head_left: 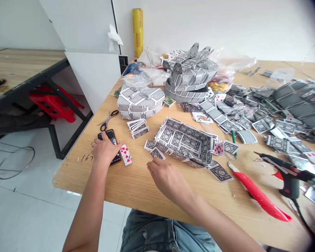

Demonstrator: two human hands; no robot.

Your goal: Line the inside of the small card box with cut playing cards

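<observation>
My left hand (106, 148) lies over a black smartphone (110, 134) with its screen lit, fingers apart and touching it. Just right of the phone is a face-up hearts playing card (126, 155). My right hand (165, 175) rests near the table's front with its fingers curled together; nothing shows between the fingertips, and the palm side is hidden. Right behind it lies a face-down playing card (156, 153). Beyond that stands an open box made of folded playing cards (185, 141), with loose cards against its sides.
Scissors (108, 120) and a small card stack (138, 128) lie behind the phone. A lidded card box (140, 101) and stacked card baskets (191, 77) stand at the back. On the right are a red-handled cutter (261, 196), a glue gun (288, 175) and scattered cards (241, 122).
</observation>
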